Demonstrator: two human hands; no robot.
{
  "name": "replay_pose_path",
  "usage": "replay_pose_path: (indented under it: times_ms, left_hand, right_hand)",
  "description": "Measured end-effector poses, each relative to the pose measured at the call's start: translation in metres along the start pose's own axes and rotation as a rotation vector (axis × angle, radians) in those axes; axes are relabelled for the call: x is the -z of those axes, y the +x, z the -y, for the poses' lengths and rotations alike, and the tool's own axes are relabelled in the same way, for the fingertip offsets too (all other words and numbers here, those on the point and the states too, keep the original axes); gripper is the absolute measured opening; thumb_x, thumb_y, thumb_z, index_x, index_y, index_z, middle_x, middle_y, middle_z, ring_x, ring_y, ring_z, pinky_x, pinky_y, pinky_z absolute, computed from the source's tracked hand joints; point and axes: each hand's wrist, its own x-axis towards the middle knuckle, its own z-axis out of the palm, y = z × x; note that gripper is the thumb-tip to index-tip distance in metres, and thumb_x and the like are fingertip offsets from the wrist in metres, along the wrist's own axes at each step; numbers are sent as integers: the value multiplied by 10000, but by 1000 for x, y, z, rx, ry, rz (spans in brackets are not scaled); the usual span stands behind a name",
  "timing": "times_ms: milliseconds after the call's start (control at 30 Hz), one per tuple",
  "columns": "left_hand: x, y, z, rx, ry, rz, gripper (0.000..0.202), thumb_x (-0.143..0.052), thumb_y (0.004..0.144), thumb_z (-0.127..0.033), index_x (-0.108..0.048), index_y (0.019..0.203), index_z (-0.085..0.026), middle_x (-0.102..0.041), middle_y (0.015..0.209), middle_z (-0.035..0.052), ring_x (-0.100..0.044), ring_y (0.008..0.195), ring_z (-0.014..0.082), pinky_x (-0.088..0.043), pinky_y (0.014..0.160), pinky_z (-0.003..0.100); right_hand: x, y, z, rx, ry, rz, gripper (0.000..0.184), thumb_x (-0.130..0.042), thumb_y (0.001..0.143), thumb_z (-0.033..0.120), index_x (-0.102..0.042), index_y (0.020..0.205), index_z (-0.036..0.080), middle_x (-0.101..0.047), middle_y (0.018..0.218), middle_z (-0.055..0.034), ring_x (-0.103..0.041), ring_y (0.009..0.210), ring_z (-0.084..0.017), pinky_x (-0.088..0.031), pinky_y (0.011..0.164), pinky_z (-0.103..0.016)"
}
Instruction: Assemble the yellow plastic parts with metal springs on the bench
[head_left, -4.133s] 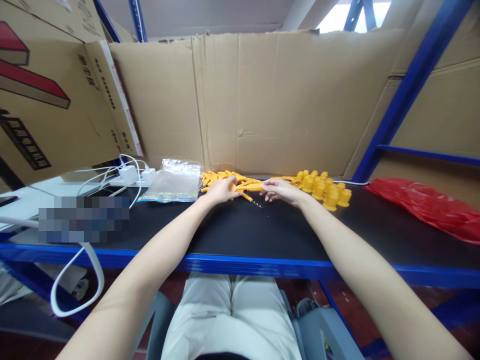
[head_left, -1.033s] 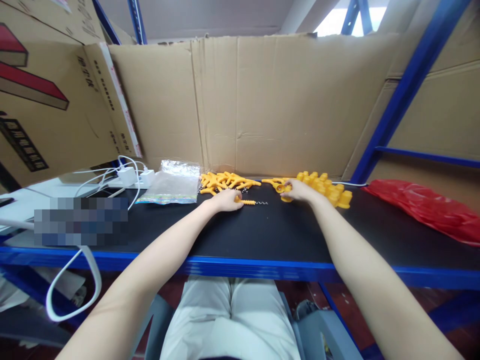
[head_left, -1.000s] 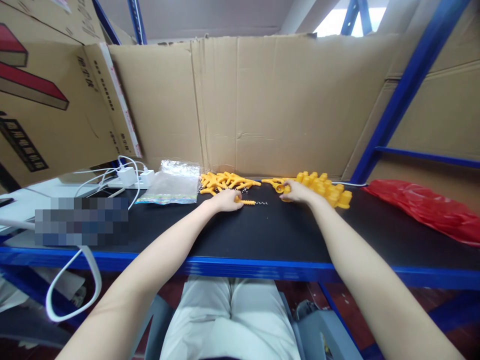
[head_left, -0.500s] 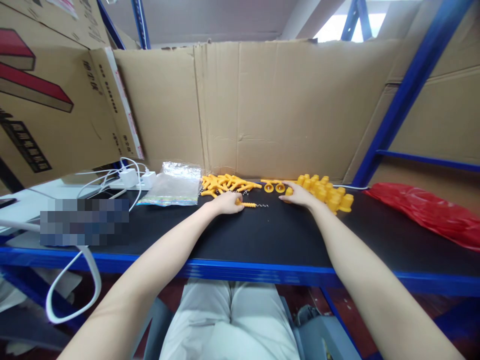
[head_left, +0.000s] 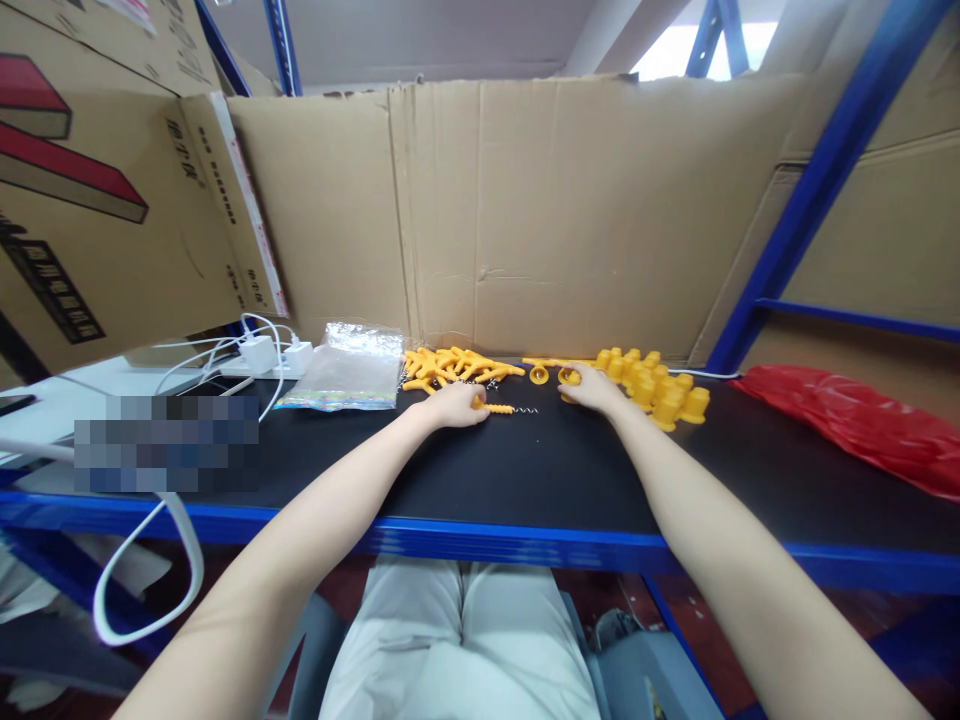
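Observation:
My left hand (head_left: 460,404) is closed round the yellow handle of a corkscrew-like tool (head_left: 500,409). Its thin metal spiral points right, just above the black tabletop. Behind that hand lies a pile of similar yellow handles (head_left: 450,366), with bits of metal spiral among them. My right hand (head_left: 592,388) has its thumb and fingers curled round a yellow flanged cup (head_left: 568,378), partly hidden by the fingers. Left of it, another yellow cup (head_left: 538,376) lies with its round opening toward me. Several more yellow cups (head_left: 651,385) stand grouped to the right.
A clear plastic bag (head_left: 356,370) lies left of the handles. White chargers and cables (head_left: 259,352) are farther left. A red plastic bag (head_left: 847,415) lies at the right. Cardboard (head_left: 555,220) walls off the back, and a blue rail (head_left: 517,545) edges the table's front.
My right hand has shifted slightly left, onto a yellow cup lying on its side. My left hand has stayed in place with the corkscrew-like tool.

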Motion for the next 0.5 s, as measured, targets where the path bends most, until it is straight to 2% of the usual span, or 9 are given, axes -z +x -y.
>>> replay_pose_path:
  times_ms: [167,233,367,500]
  left_hand:
    - [1,-1,-1,8,5,7,285,-485,774,-392,-596,946,-194,-667,913,64,-615,836,216,-459,718,289]
    - [1,-1,-2,13,9,16,291,-482,776,-396,-596,951,-194,-667,909,62,-615,834,215,-460,717,287]
    - [1,0,-1,8,10,10,291,-480,777,-402,-594,947,-195,-668,920,61,-615,844,214,-459,722,284]
    - [1,0,-1,7,12,6,291,-482,774,-404,-593,951,-201,-665,917,56,-614,837,209,-459,709,277]
  right_hand:
    - [13,-8,16,-163,-87,30,551,-563,722,396,-578,1221,162,-624,1160,-154,-587,1047,-324,-458,843,-389]
    - [18,-12,22,-164,-95,23,550,-561,726,388,-573,1218,141,-617,1163,-173,-589,1039,-329,-457,836,-392]
    - [16,-18,32,51,22,8,539,-576,744,355,-550,1239,144,-641,1120,-135,-598,1014,-262,-446,859,-337]
    - [4,-19,40,242,133,55,386,-588,743,316,-623,1101,178,-658,1089,-73,-599,984,-205,-435,877,-301]
